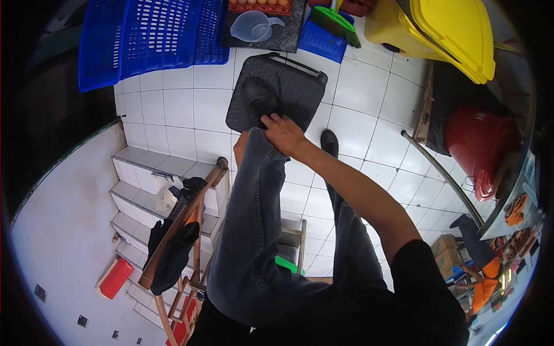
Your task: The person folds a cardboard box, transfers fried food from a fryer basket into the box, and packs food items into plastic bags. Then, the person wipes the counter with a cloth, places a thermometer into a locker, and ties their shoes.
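Note:
A black shoe point(257, 95) on one foot rests on top of a black textured box or stool point(309, 92) with a handle along its far edge. Dark lace-like strands show beside the shoe, hard to make out. My right hand point(283, 135) is at the ankle, just behind the shoe, with its fingers curled in; what they grip is hidden. Most of my left hand point(239, 149) is covered by the grey jeans leg point(251, 190), so its fingers cannot be seen. My other black shoe point(329, 142) stands on the tiled floor to the right.
Blue crates point(156, 34) stand upper left, near a clear measuring jug point(252, 26) and a tray of eggs point(259, 7). A green broom point(334, 22), blue dustpan point(321, 40) and yellow bin point(444, 34) are upper right. Tiled steps point(138, 196) and a wooden rail point(184, 213) lie left.

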`<act>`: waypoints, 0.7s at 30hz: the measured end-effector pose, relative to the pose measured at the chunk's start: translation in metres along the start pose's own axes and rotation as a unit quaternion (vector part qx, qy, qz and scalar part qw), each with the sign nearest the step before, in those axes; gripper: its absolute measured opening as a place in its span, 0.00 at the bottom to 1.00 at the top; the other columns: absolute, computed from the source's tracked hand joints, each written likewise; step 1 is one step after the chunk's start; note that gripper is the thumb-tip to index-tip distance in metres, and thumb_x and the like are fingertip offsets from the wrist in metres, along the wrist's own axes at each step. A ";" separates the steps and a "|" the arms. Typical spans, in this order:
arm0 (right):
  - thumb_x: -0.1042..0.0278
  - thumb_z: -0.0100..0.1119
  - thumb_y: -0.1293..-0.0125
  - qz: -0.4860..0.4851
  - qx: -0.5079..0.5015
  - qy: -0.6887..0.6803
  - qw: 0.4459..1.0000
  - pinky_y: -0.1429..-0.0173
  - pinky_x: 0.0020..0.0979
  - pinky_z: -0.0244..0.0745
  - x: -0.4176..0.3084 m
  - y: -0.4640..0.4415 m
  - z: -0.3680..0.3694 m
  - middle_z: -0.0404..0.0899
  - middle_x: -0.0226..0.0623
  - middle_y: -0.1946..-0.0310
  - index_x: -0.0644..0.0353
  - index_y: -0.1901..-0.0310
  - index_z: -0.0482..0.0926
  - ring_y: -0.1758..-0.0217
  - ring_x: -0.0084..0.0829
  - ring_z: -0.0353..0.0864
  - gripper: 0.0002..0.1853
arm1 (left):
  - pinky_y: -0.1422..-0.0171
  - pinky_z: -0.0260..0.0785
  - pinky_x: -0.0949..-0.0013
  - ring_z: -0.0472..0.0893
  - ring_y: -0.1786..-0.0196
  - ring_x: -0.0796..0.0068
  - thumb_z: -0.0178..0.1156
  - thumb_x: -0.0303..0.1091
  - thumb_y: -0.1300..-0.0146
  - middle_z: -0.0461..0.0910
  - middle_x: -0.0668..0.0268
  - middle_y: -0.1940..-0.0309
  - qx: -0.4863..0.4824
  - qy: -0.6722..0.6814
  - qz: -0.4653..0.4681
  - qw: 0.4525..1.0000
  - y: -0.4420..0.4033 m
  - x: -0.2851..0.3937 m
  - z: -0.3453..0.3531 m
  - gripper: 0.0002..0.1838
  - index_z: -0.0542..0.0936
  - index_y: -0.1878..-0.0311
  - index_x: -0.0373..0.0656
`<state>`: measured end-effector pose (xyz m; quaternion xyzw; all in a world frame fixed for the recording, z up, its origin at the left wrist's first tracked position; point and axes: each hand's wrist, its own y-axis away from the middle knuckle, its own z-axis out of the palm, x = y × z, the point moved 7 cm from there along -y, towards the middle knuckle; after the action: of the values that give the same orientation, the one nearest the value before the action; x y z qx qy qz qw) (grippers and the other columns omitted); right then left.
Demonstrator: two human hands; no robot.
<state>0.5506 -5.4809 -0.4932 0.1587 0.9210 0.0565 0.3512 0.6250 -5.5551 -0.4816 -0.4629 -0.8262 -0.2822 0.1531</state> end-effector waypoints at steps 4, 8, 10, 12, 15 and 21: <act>0.66 0.55 0.39 -0.050 -0.026 0.075 0.996 0.45 0.39 0.71 -0.007 -0.012 0.001 0.76 0.32 0.53 0.50 0.66 0.85 0.46 0.36 0.73 0.08 | 0.54 0.74 0.64 0.82 0.59 0.58 0.59 0.29 0.45 0.80 0.62 0.59 -0.018 0.019 0.015 1.000 0.001 0.004 -0.002 0.12 0.81 0.56 0.43; 0.64 0.55 0.39 -0.107 -0.056 0.126 0.985 0.44 0.38 0.69 -0.010 -0.018 0.005 0.76 0.29 0.53 0.53 0.67 0.85 0.45 0.33 0.71 0.09 | 0.54 0.74 0.64 0.82 0.60 0.58 0.59 0.29 0.45 0.80 0.62 0.59 -0.031 0.031 0.022 0.999 0.002 0.006 -0.002 0.12 0.81 0.56 0.43; 0.64 0.55 0.39 -0.107 -0.046 0.113 0.987 0.43 0.37 0.68 -0.004 -0.016 0.010 0.75 0.28 0.52 0.54 0.67 0.85 0.44 0.32 0.70 0.09 | 0.54 0.74 0.64 0.82 0.60 0.58 0.59 0.29 0.45 0.80 0.62 0.59 -0.037 0.040 0.025 0.998 0.001 0.007 -0.002 0.12 0.81 0.56 0.43; 0.65 0.55 0.39 -0.110 -0.038 0.095 0.989 0.43 0.36 0.67 -0.003 -0.011 0.007 0.75 0.27 0.51 0.55 0.68 0.85 0.44 0.31 0.69 0.09 | 0.54 0.74 0.64 0.82 0.60 0.58 0.59 0.29 0.44 0.80 0.62 0.59 -0.045 0.049 0.027 0.997 0.000 0.008 -0.001 0.12 0.81 0.55 0.43; 0.68 0.53 0.39 -0.125 -0.015 0.042 0.991 0.41 0.34 0.64 0.006 0.006 0.003 0.72 0.26 0.48 0.54 0.65 0.84 0.42 0.30 0.66 0.09 | 0.54 0.74 0.63 0.82 0.60 0.58 0.58 0.29 0.44 0.80 0.62 0.59 -0.053 0.060 0.031 0.996 -0.002 0.008 -0.001 0.13 0.81 0.55 0.43; 0.73 0.52 0.40 -0.058 0.138 -0.074 0.986 0.38 0.34 0.61 0.010 0.026 -0.004 0.70 0.29 0.48 0.56 0.58 0.81 0.40 0.32 0.64 0.10 | 0.53 0.74 0.63 0.82 0.60 0.58 0.58 0.29 0.44 0.79 0.61 0.59 -0.071 0.099 0.042 0.992 -0.005 0.011 0.001 0.13 0.81 0.54 0.43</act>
<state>0.5476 -5.4529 -0.4905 0.1561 0.8989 -0.1036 0.3961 0.6154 -5.5491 -0.4782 -0.4762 -0.7652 -0.3776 0.2125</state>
